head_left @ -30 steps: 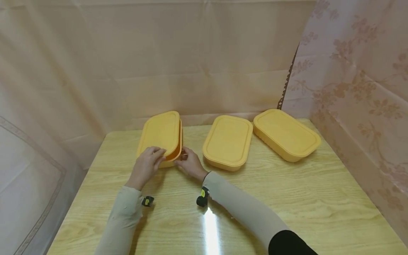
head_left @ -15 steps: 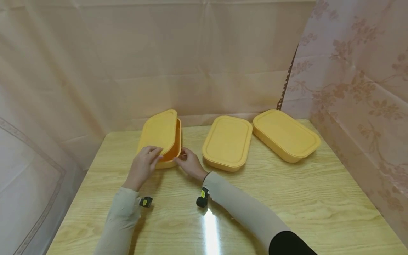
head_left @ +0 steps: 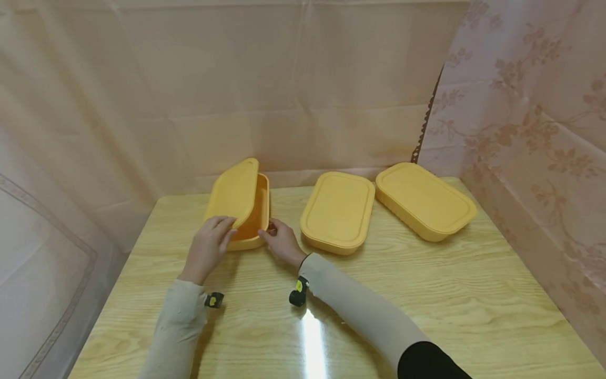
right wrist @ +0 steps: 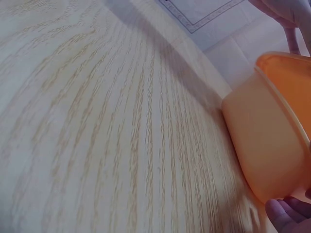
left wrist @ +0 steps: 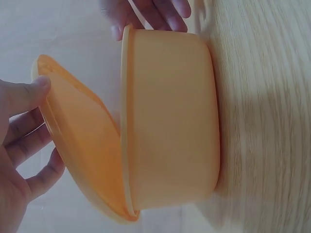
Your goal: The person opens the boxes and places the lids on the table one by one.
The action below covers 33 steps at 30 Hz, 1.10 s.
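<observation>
A yellow plastic box stands at the back left of the table, its lid raised along the right side and tilted down to the left. My left hand pinches the lid's near edge; in the left wrist view the thumb lies on one face of the lid and the fingers behind it. At the box's near right corner, my right hand holds the wall with its thumb at the rim and fingers along the outer side. The orange inside shows through the gap; most of the interior is hidden under the lid.
Two more yellow boxes with lids on stand to the right, one in the middle and one at the back right corner. A beige curtain hangs close behind the wooden table, and a floral cloth hangs on the right.
The lid has lifted further on its right side and swung left with my left hand, so the gap over the box is wider. My right hand stays at the box's corner.
</observation>
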Motion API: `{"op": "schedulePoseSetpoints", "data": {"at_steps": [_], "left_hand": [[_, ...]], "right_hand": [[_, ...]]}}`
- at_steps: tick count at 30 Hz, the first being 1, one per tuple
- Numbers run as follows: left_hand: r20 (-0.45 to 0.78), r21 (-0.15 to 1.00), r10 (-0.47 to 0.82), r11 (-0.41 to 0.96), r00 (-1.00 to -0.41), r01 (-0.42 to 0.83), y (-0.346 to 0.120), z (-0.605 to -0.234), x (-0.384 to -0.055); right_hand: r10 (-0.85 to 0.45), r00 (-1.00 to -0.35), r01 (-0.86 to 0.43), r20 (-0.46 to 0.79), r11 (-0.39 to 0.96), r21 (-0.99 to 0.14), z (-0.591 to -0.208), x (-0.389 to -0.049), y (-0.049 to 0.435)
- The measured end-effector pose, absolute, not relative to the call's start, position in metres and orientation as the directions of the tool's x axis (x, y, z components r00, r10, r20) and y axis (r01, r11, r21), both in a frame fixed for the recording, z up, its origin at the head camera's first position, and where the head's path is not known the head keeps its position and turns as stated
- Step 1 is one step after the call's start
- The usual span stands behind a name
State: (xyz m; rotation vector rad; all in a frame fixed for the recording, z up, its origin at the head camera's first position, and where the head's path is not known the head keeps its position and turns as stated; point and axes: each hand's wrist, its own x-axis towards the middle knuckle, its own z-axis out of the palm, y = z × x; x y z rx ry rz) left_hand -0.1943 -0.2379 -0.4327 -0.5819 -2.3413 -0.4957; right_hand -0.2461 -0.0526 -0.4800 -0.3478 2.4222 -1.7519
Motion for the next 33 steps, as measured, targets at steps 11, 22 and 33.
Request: {"op": "schedulePoseSetpoints", "data": {"at_steps": [11, 22, 33], "left_hand": [[0.69, 0.201, 0.257, 0.83, -0.677, 0.521, -0.2413, -0.4333, -0.193], [0.688, 0.215, 0.224, 0.846, -0.69, 0.488, -0.2436, -0.4324, -0.1938], [0.724, 0.242, 0.144, 0.863, -0.674, 0.444, -0.2446, -0.4283, -0.1896]], "right_hand": [[-0.26, -0.966, -0.088, 0.013, 0.282, -0.955, -0.4806, -0.2454, -0.0535], [-0.243, -0.97, -0.059, -0.01, 0.276, -0.959, -0.4804, -0.2454, -0.0541], [-0.237, -0.971, -0.041, -0.03, 0.288, -0.957, -0.4801, -0.2439, -0.0548]]}}
